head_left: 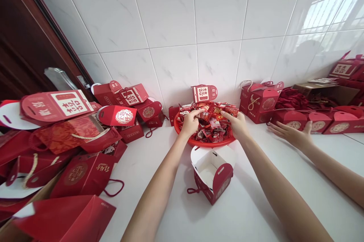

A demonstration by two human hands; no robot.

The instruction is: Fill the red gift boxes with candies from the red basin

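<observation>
A red round basin point(212, 144) full of wrapped sweets point(217, 134) stands against the tiled wall. At its left side, my left hand point(191, 122) touches the sweets. Its index finger is stretched over them and the other fingers are curled; whatever they pinch is hidden. Over the basin's right side is my right hand point(237, 124), one digit stretched out across the sweets and the rest partly hidden. In front of the basin, between my forearms, an open red gift box point(212, 175) with a white inside and a cord handle stands upright; no sweets show in it.
Red gift boxes point(82, 174) are heaped on the left. More closed boxes point(258, 102) stand along the wall at right. Another person's open hand point(297, 136) reaches in from the right near them. One box point(204, 93) lies behind the basin.
</observation>
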